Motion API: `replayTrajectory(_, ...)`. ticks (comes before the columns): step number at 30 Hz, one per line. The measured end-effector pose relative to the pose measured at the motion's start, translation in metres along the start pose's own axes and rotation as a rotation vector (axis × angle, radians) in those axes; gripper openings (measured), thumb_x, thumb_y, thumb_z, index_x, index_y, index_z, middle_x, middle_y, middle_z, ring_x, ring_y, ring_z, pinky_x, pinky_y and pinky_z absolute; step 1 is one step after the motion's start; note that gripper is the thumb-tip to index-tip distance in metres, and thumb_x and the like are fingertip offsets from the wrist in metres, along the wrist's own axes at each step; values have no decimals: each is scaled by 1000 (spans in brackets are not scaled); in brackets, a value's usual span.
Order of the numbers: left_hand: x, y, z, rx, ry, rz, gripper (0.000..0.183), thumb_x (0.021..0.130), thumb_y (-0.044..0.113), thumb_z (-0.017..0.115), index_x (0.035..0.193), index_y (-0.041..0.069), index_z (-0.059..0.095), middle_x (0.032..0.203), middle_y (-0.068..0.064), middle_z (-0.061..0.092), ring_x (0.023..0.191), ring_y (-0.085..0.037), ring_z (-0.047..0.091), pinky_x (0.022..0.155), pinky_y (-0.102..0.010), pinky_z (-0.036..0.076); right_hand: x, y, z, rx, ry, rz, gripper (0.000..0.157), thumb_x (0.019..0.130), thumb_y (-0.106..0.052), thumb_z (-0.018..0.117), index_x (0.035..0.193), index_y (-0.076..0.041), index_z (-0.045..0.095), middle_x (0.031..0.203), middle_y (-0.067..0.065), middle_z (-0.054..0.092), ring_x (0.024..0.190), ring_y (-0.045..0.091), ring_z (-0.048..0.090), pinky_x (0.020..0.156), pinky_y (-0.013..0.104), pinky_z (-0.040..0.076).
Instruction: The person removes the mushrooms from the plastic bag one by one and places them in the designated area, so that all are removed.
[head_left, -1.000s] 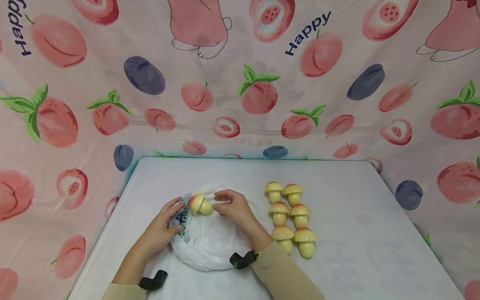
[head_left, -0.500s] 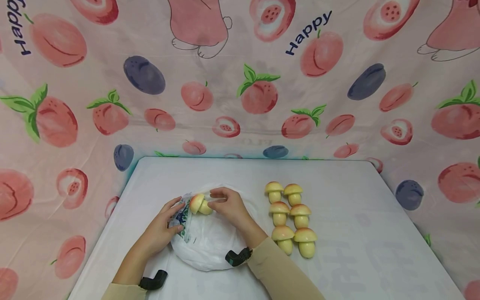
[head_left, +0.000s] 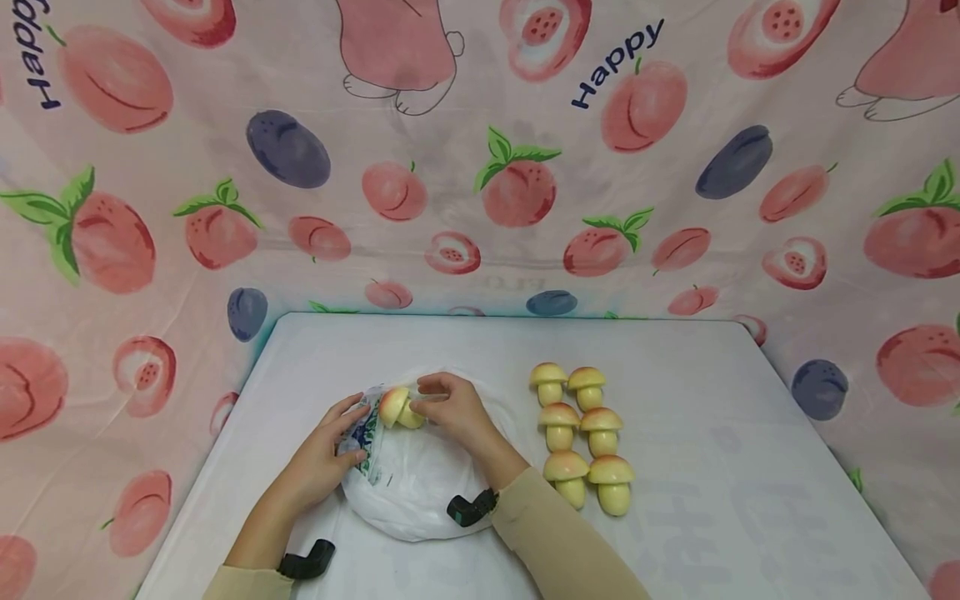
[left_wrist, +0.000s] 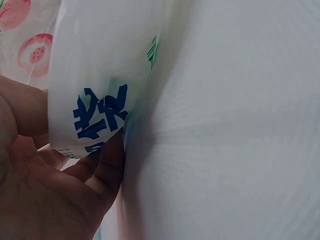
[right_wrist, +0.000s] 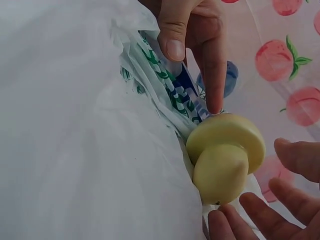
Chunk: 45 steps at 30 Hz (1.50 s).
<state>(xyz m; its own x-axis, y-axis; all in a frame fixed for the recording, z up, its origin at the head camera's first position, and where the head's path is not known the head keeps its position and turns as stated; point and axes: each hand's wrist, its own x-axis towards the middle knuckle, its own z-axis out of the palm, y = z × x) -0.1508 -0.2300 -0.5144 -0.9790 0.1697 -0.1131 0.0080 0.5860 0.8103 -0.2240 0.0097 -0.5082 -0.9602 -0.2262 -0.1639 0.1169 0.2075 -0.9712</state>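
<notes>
A yellow toy mushroom [head_left: 402,408] with an orange-tinged cap lies at the mouth of a white plastic bag [head_left: 420,492], its stem pointing right. My left hand [head_left: 324,450] grips the bag's printed edge between thumb and fingers; the left wrist view shows this edge [left_wrist: 100,115] with blue lettering. One left fingertip reaches the mushroom's cap [right_wrist: 227,132] in the right wrist view. My right hand [head_left: 459,417] is beside the stem with its fingers spread, fingertips [right_wrist: 250,200] right at the stem's end.
To the right of the bag, several matching mushrooms [head_left: 600,432] stand in two columns on the white table [head_left: 720,467]. A fruit-print cloth [head_left: 450,200] hangs behind and at the sides. Each wrist carries a black camera mount [head_left: 472,507].
My right hand has moved slightly left, closer to the mushroom's stem, and its forearm has shifted with it. The left hand, bag and mushrooms have stayed in place.
</notes>
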Motion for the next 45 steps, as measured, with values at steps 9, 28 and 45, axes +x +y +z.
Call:
replayTrajectory(9, 0, 0, 0, -4, -1, 9, 72, 98, -4, 69, 164, 6, 43, 182, -6, 18, 166, -47, 18, 128, -68, 26, 3, 2, 7, -39, 11, 53, 44, 89, -24, 88, 129, -11, 74, 131, 13, 74, 107, 20, 73, 74, 31, 61)
replayTrajectory(28, 1, 2, -1, 12, -1, -9, 72, 99, -2, 69, 165, 8, 43, 182, -6, 17, 166, -47, 19, 128, -67, 27, 4, -7, 20, -220, 74, 51, 47, 87, -39, 90, 125, -15, 76, 122, 8, 76, 102, 18, 71, 77, 29, 63)
replayTrajectory(45, 0, 0, -1, 15, -3, 3, 72, 99, -2, 70, 164, 8, 43, 182, -7, 18, 165, -48, 20, 127, -69, 28, 3, -8, 22, -194, 85, 45, 36, 88, -22, 87, 121, -13, 77, 122, 7, 77, 101, 16, 71, 79, 28, 63)
